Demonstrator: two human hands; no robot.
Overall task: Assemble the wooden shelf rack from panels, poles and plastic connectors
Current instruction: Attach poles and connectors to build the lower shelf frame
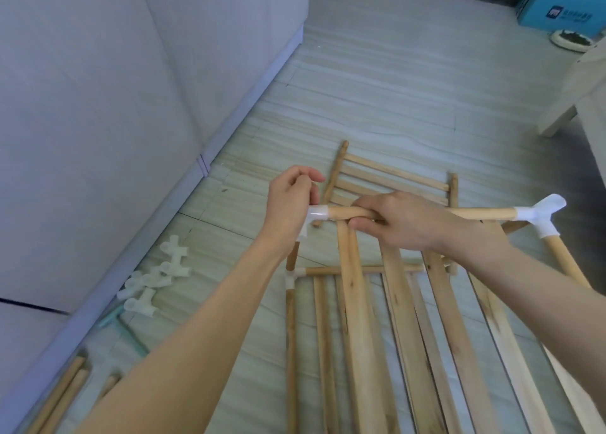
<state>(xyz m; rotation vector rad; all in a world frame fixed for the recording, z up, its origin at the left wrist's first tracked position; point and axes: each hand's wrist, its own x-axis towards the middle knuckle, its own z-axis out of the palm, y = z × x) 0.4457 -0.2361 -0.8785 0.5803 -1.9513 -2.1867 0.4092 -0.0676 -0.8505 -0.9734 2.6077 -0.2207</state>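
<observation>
**Pole meets connector**

Our left hand (288, 204) curls round a white connector (314, 218) at the end of a pole (347, 213); our right hand (406, 220) grips that pole just beside it. Both are held above slatted panels (360, 319) on the floor (393, 89). Spare connectors (157, 279) lie near the sofa (98, 105).

We see pale matt wooden poles (426, 212) and slats (354, 302), glossy white plastic connectors (537, 215), translucent spare ones (157, 279), and a smooth, faintly shiny tiled floor (393, 89)
</observation>
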